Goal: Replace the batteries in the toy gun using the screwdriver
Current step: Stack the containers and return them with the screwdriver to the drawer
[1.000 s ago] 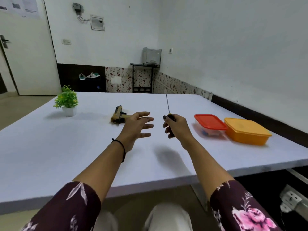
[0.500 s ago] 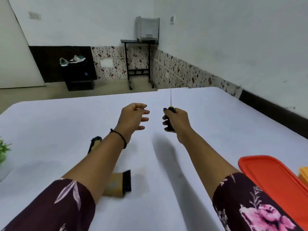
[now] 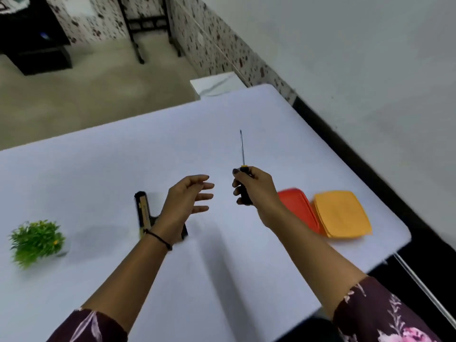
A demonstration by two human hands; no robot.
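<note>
right hand (image 3: 256,191) fingers curled round screwdriver (image 3: 243,169) handle, shaft pointing up and away. left hand (image 3: 187,201) empty, fingers spread and relaxed, above the counter (image 3: 98,169). toy gun (image 3: 144,213) lies on counter just beside and partly behind left wrist. red and orange lidded boxes to the right

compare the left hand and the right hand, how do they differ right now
The left hand is empty, fingers loosely spread; the right hand grips the screwdriver by its black handle, shaft pointing away. The left hand's wrist hides part of the toy gun; the right hand's wrist hides an edge of the red-lidded box. Both are held above the white table, not touching each other.
</note>
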